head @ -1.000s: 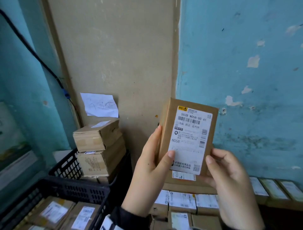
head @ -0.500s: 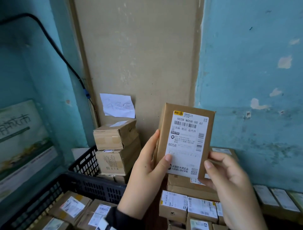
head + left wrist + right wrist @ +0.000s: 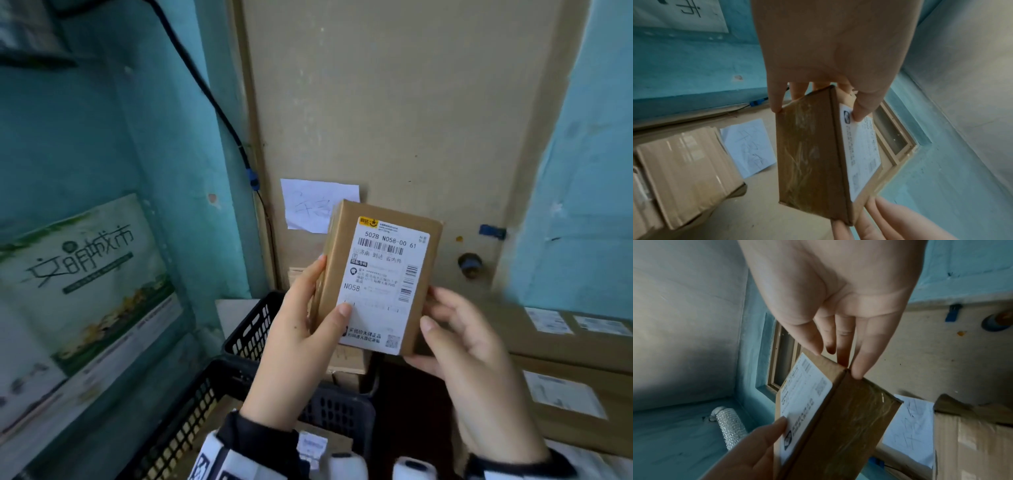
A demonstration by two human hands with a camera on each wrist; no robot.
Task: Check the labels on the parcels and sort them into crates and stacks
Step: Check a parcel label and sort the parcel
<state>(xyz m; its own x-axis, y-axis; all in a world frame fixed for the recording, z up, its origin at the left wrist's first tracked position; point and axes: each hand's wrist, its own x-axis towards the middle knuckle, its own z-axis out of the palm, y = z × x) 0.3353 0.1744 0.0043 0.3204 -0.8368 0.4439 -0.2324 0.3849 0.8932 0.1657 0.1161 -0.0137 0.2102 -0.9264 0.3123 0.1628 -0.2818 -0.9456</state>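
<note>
A small brown cardboard parcel [image 3: 376, 274] with a white shipping label reading N058 faces me, held upright in front of the wall. My left hand [image 3: 320, 301] grips its left side, thumb on the label and fingers behind. My right hand [image 3: 430, 308] holds the lower right edge, thumb on the side and fingers behind and under the corner. The left wrist view shows the parcel's taped side [image 3: 809, 154]. The right wrist view shows its label and taped side [image 3: 838, 418]. A black mesh crate [image 3: 246, 329] sits below the parcel, with a nearer black crate [image 3: 205, 404] in front.
Large flat cartons [image 3: 565, 346] with labels are stacked at the right. Brown boxes [image 3: 686, 170] stand by the wall in the far crate. A white handwritten note [image 3: 308, 205] hangs on the beige panel. A poster [image 3: 85, 274] and a black cable [image 3: 205, 92] are on the teal wall at left.
The parcel and both hands have moved left, now over the black crates. The stacked brown boxes are mostly hidden behind the hands. Both hands keep their hold.
</note>
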